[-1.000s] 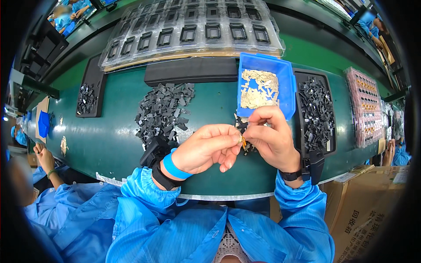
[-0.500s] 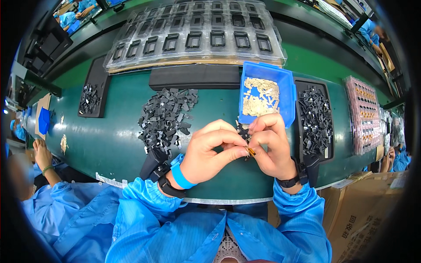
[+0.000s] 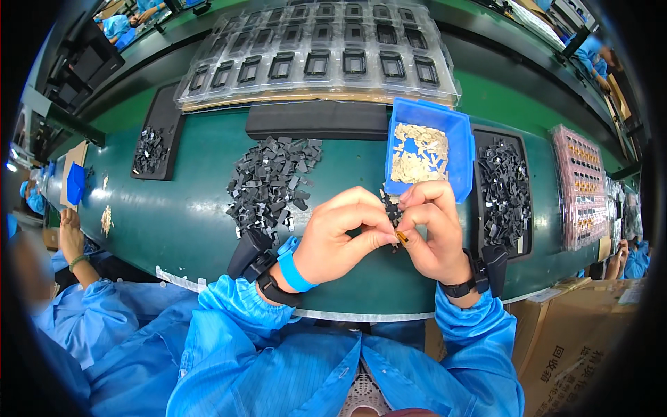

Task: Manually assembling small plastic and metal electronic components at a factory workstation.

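Observation:
My left hand point(image 3: 347, 233) and my right hand point(image 3: 432, 233) meet over the near middle of the bench, fingertips pinched together. Between them is a small amber-orange piece point(image 3: 402, 237) with a dark part; its exact kind is too small to tell. My right thumb and forefinger grip it, while my left thumb and forefinger press at its left side. Just behind the fingers lie a few small black parts point(image 3: 391, 203), partly covered by my hands. A pile of small black plastic pieces point(image 3: 267, 184) spreads on the green mat left of my hands.
Beyond my hands stands a blue bin point(image 3: 464, 156) of pale slips. A black tray point(image 3: 526, 236) of small black parts lies right of it, then pink trays point(image 3: 579, 187). Clear plastic trays point(image 3: 313, 85) with black frames sit behind a black foam block point(image 3: 316, 121). Another person's hand point(image 3: 71, 236) is at left.
The whole view has shifted slightly, with the bench things now a little further right. Both hands stay together at the amber-orange piece, which shows a bit more between the fingertips.

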`<action>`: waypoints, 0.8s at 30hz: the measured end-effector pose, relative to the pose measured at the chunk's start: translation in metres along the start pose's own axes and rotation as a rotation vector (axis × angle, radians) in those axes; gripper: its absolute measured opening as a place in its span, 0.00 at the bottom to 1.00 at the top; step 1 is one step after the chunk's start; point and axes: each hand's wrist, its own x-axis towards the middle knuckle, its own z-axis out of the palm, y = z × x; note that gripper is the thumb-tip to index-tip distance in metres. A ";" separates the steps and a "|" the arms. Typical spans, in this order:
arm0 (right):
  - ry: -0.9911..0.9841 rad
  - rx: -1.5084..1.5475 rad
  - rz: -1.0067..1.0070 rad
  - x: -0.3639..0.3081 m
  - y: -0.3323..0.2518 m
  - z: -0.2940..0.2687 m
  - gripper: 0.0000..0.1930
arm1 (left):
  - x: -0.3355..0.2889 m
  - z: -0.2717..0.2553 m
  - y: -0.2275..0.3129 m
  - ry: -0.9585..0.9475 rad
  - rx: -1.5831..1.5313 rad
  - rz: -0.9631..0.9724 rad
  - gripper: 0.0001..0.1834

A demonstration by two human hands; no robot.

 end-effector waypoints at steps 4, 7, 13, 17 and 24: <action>0.018 0.011 0.027 -0.001 -0.001 0.000 0.06 | -0.001 0.001 -0.001 0.028 0.016 0.011 0.07; 0.031 0.007 0.033 -0.001 -0.002 -0.001 0.06 | -0.002 0.002 -0.003 0.044 0.082 0.067 0.08; 0.032 0.004 0.017 0.000 -0.001 0.001 0.07 | -0.001 -0.001 -0.002 0.020 0.030 0.027 0.06; 0.005 -0.003 0.006 0.001 -0.001 0.001 0.07 | 0.000 -0.004 -0.004 -0.035 -0.013 0.005 0.05; 0.036 0.003 0.014 0.001 -0.001 -0.005 0.06 | -0.004 0.001 -0.007 -0.034 -0.124 -0.058 0.05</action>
